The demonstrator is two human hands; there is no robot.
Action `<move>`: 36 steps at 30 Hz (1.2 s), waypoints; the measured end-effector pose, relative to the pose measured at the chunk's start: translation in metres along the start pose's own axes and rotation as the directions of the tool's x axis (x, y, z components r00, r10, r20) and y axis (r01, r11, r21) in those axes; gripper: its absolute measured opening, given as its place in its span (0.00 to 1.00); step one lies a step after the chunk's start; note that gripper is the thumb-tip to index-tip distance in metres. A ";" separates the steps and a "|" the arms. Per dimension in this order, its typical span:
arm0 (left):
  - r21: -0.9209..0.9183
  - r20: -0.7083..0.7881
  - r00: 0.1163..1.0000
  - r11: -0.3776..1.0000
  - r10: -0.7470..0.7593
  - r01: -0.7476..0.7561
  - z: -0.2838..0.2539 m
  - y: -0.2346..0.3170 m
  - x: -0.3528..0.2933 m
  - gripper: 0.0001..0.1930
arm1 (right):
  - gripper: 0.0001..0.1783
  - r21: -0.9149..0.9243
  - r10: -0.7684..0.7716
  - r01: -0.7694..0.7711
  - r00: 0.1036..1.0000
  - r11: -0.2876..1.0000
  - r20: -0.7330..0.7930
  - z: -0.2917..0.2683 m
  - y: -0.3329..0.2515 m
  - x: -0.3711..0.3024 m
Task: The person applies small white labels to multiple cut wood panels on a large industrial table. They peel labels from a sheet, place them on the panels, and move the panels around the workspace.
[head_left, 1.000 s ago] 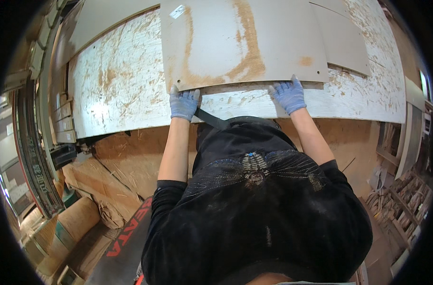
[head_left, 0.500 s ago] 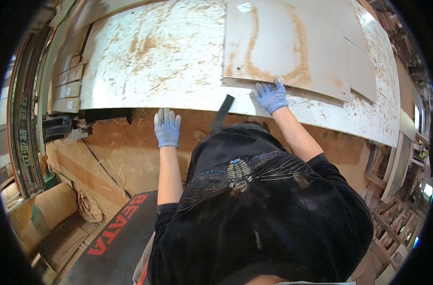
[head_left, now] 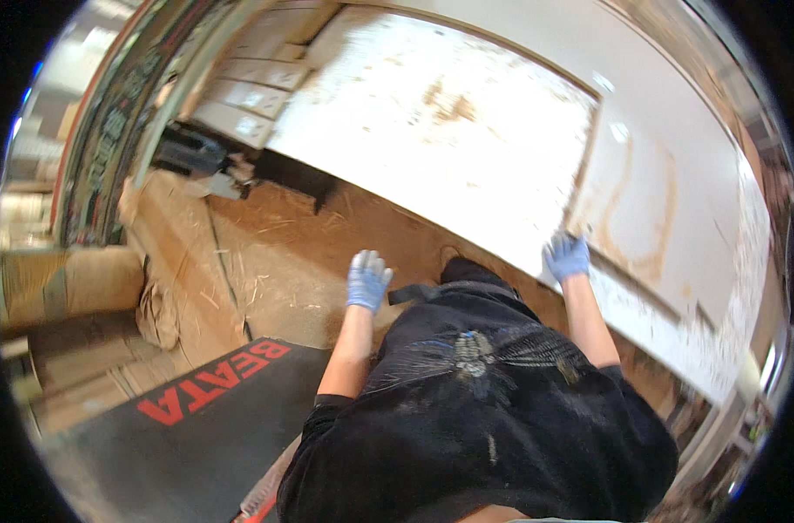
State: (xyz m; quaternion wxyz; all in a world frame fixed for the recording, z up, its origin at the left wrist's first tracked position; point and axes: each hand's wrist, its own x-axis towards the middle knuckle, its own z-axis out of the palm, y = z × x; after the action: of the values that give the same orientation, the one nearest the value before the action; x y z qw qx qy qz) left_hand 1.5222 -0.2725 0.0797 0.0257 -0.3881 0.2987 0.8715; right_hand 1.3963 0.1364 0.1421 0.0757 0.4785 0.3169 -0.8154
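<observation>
Torso: black garment fills the lower centre of the view; both forearms are bare and extend forward from it.
Left hand (head_left: 367, 280): blue glove, arm nearly straight, palm down. The fingers are apart and extended, holding nothing. The hand hangs over the sawdust-covered floor (head_left: 284, 253), clear of the desk edge.
Right hand (head_left: 567, 256): blue glove, arm reaching forward and to the right. The fingers are slightly apart and laid flat on the near edge of the thin panel (head_left: 667, 200); whether they curl under that edge cannot be told because of blur.
Thin panel: pale, with a brown looping stain, lying flat on top of the large board (head_left: 441, 122), toward its right end. Its near edge sits just inside the board's near edge.
Large board: white, mottled with brown dust, forming the top of the desk and running from upper centre to the right rim.
Black strap (head_left: 412, 294): short dark strip at waist level, between the 2 forearms.
Floor mat (head_left: 196, 418): black with red lettering, lower left, beside the torso.
Sacks (head_left: 170, 279): brown paper bags slumped at left, next to the mat; contents not visible.
Stacked boxes (head_left: 249, 96): pale cartons beyond the board's left end, near a dark machine part (head_left: 188, 157).
Room: workshop interior; left rim shows a curved dark frame, heavily blurred.
</observation>
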 end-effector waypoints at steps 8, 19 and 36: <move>-0.043 0.003 0.998 0.997 0.066 -0.066 0.051 0.060 0.051 0.25 | 0.13 -0.299 0.338 -0.222 0.839 0.928 0.426 0.093 0.043 0.020; 0.240 -0.351 0.800 0.873 0.487 -0.426 0.031 0.271 0.159 0.29 | 0.25 -0.755 0.359 0.397 0.700 0.523 0.617 0.362 0.131 0.027; 0.269 -0.013 0.903 0.871 0.430 -0.410 0.044 0.381 0.253 0.20 | 0.19 -0.608 0.268 0.021 0.885 0.794 0.380 0.629 0.340 0.099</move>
State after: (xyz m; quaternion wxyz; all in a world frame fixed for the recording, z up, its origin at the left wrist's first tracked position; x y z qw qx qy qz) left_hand 1.2116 -0.6084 0.1179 -0.1244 -0.3386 0.4884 0.7946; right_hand 1.0285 -0.4840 0.1236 0.3476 0.2496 0.4977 -0.7544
